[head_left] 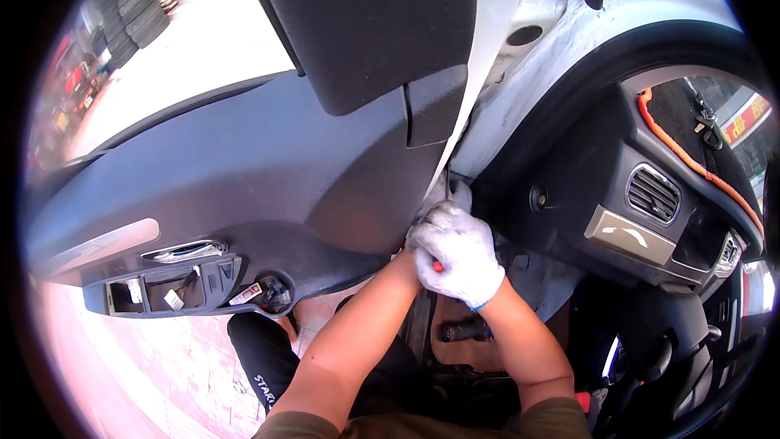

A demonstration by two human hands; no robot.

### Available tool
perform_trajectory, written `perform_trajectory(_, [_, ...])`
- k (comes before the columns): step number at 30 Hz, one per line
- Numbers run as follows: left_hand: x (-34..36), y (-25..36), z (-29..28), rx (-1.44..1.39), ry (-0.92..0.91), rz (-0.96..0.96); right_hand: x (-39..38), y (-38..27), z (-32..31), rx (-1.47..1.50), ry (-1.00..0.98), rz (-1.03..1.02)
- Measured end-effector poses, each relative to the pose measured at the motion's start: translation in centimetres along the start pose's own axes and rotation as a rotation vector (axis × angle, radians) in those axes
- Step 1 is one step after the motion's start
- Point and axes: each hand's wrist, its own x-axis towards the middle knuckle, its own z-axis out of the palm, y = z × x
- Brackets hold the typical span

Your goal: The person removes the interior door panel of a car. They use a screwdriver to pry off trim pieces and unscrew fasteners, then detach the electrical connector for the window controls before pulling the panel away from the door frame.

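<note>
In the head view, my right hand (457, 254), in a white knit glove with a blue cuff, is closed around a red-handled tool (438, 267) at the gap between the open dark grey door panel (203, 158) and the white door frame (552, 49). My left hand (453, 193), also gloved, is just behind it at the panel's edge, mostly covered by the right. Its visible fingers are bent, and what they grip is unclear.
The dashboard (561, 171) and steering wheel (723, 382) lie right. The door pocket (169, 276) holds small items. A dark cylindrical object (459, 332) lies in the footwell. Stacked tyres (130, 8) stand outside. My legs (260, 349) are below the door.
</note>
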Motion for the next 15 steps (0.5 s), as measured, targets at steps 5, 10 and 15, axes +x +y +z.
perform_trajectory(5, [0.3,0.5,1.0,-0.077,-0.053,-0.019,-1.5,2.5,0.1,-0.076,-0.035,-0.228])
perform_trajectory(10, [-2.0,-8.3,1.9,-0.153,-0.332,-0.065,1.1,1.1,-2.7,-0.141,-0.222,-0.344])
perform_trajectory(15, [-3.2,-2.0,0.0,-0.008,0.024,-0.001,-6.1,-3.6,-3.3,0.117,-0.053,-0.356])
